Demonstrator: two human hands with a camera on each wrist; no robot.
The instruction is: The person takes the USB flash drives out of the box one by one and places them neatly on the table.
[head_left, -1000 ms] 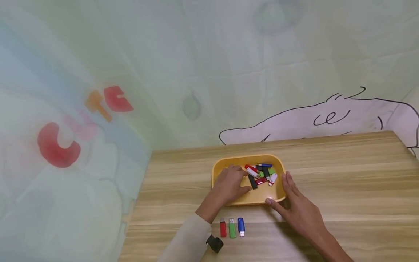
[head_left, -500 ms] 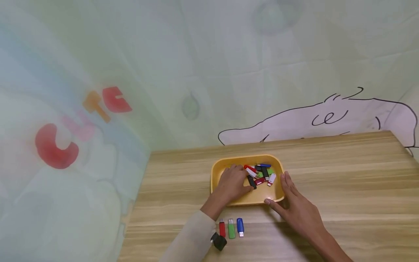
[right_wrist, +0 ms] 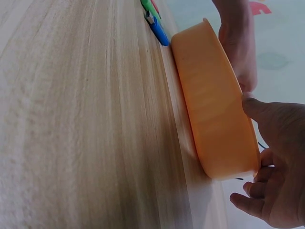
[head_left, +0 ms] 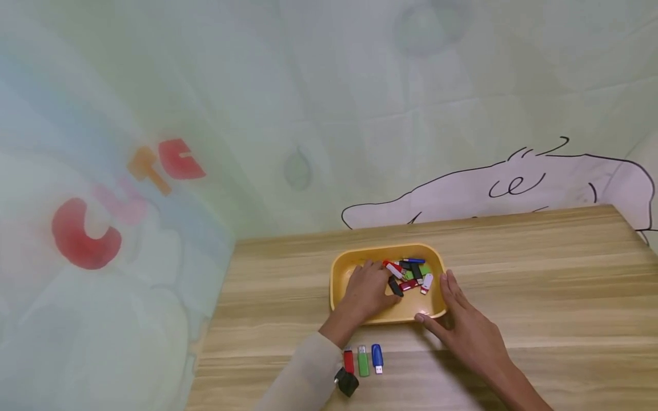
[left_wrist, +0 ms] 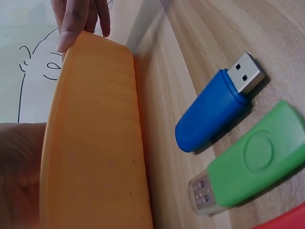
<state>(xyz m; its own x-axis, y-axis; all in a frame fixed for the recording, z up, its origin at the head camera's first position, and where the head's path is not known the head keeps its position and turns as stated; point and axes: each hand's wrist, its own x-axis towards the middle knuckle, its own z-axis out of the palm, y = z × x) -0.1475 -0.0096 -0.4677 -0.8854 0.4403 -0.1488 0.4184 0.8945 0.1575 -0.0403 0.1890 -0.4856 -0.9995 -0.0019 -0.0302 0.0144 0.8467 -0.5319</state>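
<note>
A yellow tray [head_left: 388, 318] sits on the table, holding several USB sticks bunched toward its right side. My left hand [head_left: 366, 288] reaches over the front wall into it. Its thumb and forefinger are at the two ends of a black USB stick [head_left: 395, 286], pinching it; the other fingers are bent behind. My right hand [head_left: 473, 334] grips the tray's right front corner, thumb on the front rim and fingers along the right side. In front of the tray lie a red USB stick [head_left: 348, 361], a green one [left_wrist: 259, 155] and a blue one [left_wrist: 212, 112] in a row.
Inside the tray, a white-and-red stick [head_left: 426, 282], a dark red stick [head_left: 409, 285] and a blue stick [head_left: 413, 260] lie among others. The wooden table [head_left: 555, 274] meets a printed curtain [head_left: 349, 114] at the back. A black wrist device [head_left: 346, 382] overlaps the red stick's near end.
My left hand has shifted slightly right, its thumb coming to the black stick's near end, and that stick has turned a little. The right hand keeps its place on the tray.
</note>
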